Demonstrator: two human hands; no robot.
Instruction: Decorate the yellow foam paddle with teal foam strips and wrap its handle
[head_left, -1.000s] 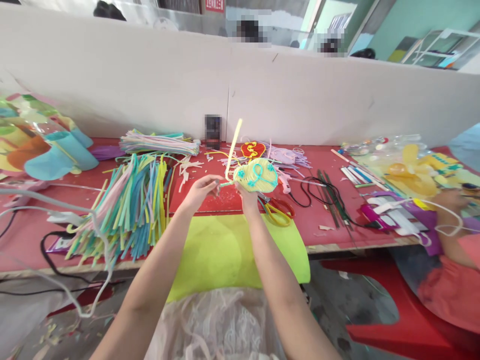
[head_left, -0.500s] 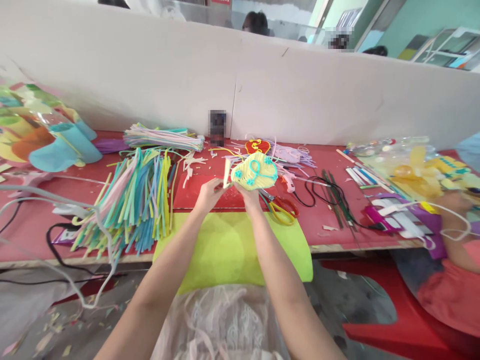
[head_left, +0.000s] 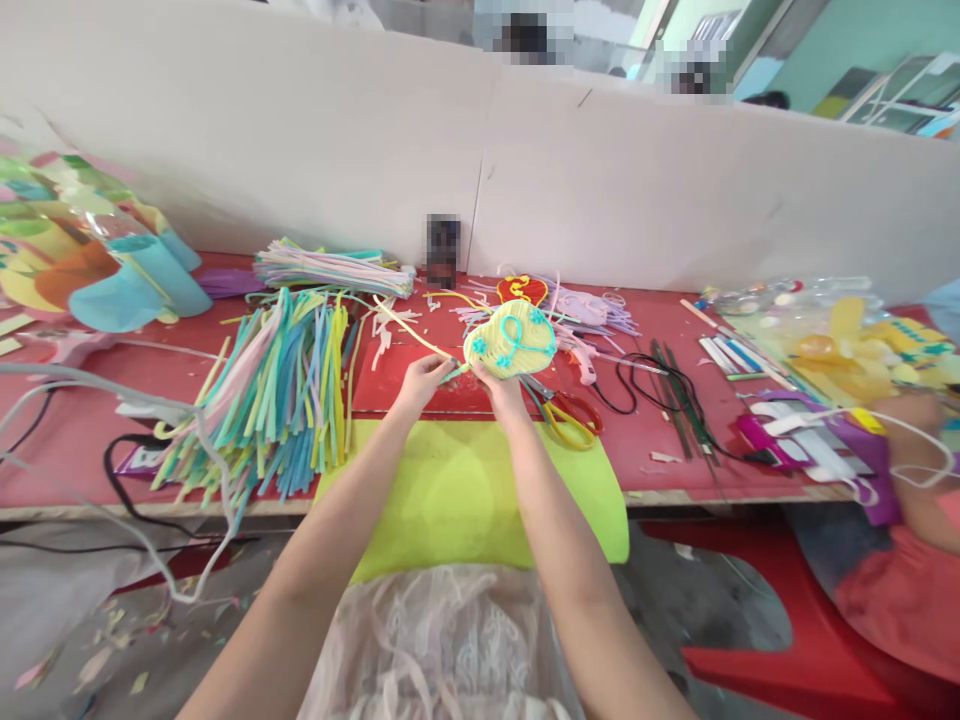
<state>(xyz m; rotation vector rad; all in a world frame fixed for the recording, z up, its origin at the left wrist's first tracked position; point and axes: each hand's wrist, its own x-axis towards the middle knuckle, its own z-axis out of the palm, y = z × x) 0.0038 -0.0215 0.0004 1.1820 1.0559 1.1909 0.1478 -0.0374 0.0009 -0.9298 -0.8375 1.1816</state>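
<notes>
My right hand [head_left: 498,388] grips the lower edge of a rounded pale-yellow piece [head_left: 495,338], made of rows of fuzzy pipe cleaner. Turquoise loops and small flower shapes decorate its face, which is turned up toward me. To its left, my left hand [head_left: 424,380] pinches a thin pale-yellow pipe cleaner [head_left: 401,322], whose long end sticks out up and to the left. A short green bit shows between the two hands. Both hands are over a red board [head_left: 375,385]. Scissors [head_left: 571,418] with yellow and red handles lie just right of my right wrist.
A big bundle of coloured pipe cleaners [head_left: 277,400] lies on the left, another bundle [head_left: 337,268] behind it. A pink glue gun [head_left: 583,362] and black cord are right of centre. A yellow-green sheet [head_left: 457,490] hangs over the table edge. Another person's arm [head_left: 919,470] is far right.
The pale-yellow pipe cleaner, upright and short-looking before, now stretches out to the upper left of my left hand. The decorated piece has stayed almost in place; the view has shifted slightly.
</notes>
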